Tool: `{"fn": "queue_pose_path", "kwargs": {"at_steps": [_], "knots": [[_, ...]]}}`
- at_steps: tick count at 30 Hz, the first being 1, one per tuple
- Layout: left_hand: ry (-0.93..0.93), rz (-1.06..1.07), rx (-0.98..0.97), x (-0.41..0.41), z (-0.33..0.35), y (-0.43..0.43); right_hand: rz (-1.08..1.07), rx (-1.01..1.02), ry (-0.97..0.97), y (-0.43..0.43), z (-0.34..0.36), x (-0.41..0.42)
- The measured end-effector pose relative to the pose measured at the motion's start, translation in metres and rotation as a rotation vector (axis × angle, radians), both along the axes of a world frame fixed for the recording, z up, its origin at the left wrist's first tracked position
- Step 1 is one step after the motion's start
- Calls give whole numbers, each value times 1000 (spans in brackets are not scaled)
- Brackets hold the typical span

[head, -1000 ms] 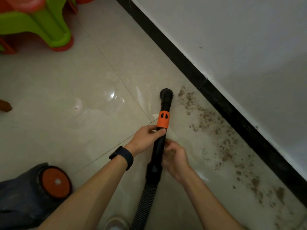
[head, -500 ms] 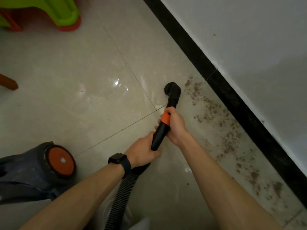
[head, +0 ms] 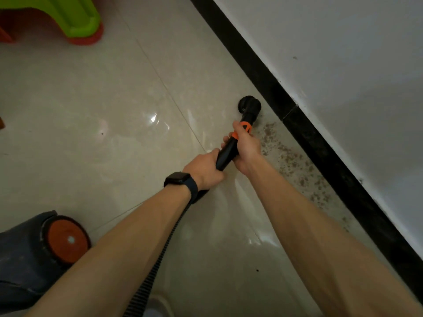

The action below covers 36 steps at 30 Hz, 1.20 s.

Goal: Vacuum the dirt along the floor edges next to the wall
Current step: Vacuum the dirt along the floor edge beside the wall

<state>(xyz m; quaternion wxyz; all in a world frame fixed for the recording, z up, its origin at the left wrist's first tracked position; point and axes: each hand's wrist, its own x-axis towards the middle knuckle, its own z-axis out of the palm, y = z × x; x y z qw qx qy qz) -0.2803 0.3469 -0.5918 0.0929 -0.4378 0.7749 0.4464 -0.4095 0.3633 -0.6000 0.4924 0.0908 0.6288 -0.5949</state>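
Observation:
A black vacuum wand (head: 226, 154) with an orange collar ends in a round black brush head (head: 249, 107) on the floor, close to the black skirting board (head: 304, 133). My right hand (head: 246, 149) grips the wand at the orange collar. My left hand (head: 204, 169), with a dark watch on its wrist, grips the wand lower down. Brown dirt (head: 290, 161) lies scattered along the floor edge beside the skirting, starting just behind the brush head and running toward me. A ribbed black hose (head: 160, 255) trails back under my left arm.
The vacuum body (head: 29, 257), dark with an orange wheel, sits at the lower left. A green and red plastic stool (head: 80, 21) stands at the top left. The white wall (head: 343, 65) fills the right side. Glossy beige tiles (head: 91, 110) stretch to the left.
My right hand has moved up the wand to the orange collar and my left hand has dropped below it. The brush head has slid toward the skirting, to the far end of the dirt.

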Motion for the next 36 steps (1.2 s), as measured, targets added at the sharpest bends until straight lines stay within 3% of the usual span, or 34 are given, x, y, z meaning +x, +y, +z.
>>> {"fn": "queue_pose_path", "kwargs": {"at_steps": [5, 12, 17, 23, 31, 36], "knots": [[-71, -77, -157, -30, -7, -42, 31, 28, 7, -40, -5, -20], [-57, -30, -119, -24, -33, -92, 152, 51, 65, -89, -16, -23], [28, 58, 85, -39, -30, -117, 223, 107, 204, -124, -13, -29], [71, 65, 238, -31, -24, -103, 148, 159, 228, -106, -28, -21], [-10, -15, 38, -4, -29, -26, -20, 2, 1, -22, -19, -12], [-9, 40, 48, 23, -30, 29, -18, -9, -121, 12, -14, 7]]}}
